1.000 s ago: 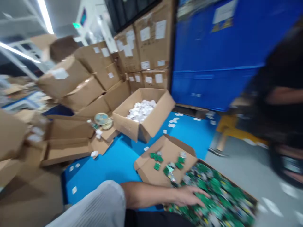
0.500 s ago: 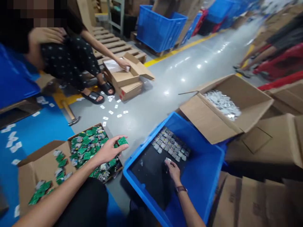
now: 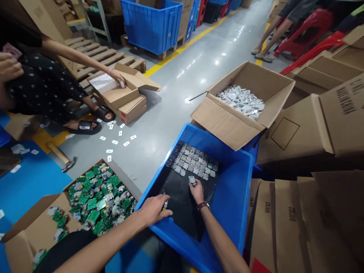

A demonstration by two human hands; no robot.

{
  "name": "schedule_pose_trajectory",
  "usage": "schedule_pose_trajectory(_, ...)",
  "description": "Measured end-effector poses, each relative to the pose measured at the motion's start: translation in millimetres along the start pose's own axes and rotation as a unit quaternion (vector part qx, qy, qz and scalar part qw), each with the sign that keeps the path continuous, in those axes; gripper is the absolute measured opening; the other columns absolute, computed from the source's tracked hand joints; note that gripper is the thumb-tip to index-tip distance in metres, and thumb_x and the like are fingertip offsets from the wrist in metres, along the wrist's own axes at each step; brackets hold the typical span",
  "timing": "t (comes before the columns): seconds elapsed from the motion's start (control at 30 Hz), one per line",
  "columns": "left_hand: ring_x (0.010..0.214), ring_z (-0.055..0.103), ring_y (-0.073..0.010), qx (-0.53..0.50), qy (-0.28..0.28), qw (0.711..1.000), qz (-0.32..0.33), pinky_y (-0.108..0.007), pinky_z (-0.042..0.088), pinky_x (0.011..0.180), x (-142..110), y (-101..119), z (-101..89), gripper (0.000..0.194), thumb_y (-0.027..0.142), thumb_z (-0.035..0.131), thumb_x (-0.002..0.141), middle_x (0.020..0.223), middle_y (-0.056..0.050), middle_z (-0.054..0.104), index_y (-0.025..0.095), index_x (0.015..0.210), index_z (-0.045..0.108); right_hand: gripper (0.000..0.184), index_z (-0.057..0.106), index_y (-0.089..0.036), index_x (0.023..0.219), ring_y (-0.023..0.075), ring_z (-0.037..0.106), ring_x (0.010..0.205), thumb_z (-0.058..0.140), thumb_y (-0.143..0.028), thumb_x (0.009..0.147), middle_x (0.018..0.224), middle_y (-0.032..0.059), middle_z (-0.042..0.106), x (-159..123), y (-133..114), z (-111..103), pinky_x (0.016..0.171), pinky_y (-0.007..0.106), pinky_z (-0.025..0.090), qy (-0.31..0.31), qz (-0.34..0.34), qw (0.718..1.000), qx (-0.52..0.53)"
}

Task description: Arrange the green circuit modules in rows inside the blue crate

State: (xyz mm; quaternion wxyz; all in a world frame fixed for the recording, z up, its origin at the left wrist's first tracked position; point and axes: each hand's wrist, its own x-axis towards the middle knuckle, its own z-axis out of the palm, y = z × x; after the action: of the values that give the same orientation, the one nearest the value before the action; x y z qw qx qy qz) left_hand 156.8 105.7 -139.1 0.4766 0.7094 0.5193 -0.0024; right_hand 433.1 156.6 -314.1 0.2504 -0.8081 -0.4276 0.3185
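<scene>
My left hand (image 3: 153, 209) reaches over the near rim of a blue plastic crate (image 3: 240, 197), fingers curled round a small part whose pale tip shows. My right hand (image 3: 196, 189), with a watch on its wrist, pinches a small grey component and holds it at the near edge of the rows of grey components (image 3: 193, 162) on the black tray (image 3: 184, 204) inside the crate. At my left an open cardboard box of green circuit boards (image 3: 96, 197) sits on the floor.
An open carton of white parts (image 3: 241, 100) stands behind the crate. Closed cartons are stacked at right (image 3: 313, 125). A seated person's hand (image 3: 118, 79) rests in a small carton at upper left. White labels lie on the grey floor. Another blue crate (image 3: 150, 24) stands far off.
The view swung from the box of boards to the blue crate. My left hand carried a green board from the box to the crate's rim. My right hand moved up to the rows.
</scene>
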Motion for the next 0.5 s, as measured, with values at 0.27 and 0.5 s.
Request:
schedule_pose_trajectory(0.27,0.118,0.064,-0.0343,-0.035,0.020,0.999,0.009,-0.038,0.048,0.100,2.9,-10.3,16.2,0.051,0.050,0.064,0.086,0.123,-0.012,0.071,0.023,0.130,0.062,0.051,0.068,-0.012,0.107,0.0262,0.066,0.079,0.067,-0.048,0.070,0.075,0.0064,0.069,8.0,-17.3,15.5,0.077,0.035,0.049,-0.006,-0.003,0.999,0.037)
schedule_pose_trajectory(0.5,0.120,0.064,-0.0342,-0.020,0.009,1.000,0.008,-0.039,0.049,0.100,5.7,-9.7,12.2,0.052,0.049,0.063,0.088,0.123,-0.014,0.071,0.021,0.131,0.062,0.053,0.065,-0.010,0.115,0.0304,0.062,0.104,0.062,-0.043,0.073,0.109,0.0178,0.069,2.5,-5.6,8.6,0.093,0.040,0.046,0.018,-0.030,0.999,0.008)
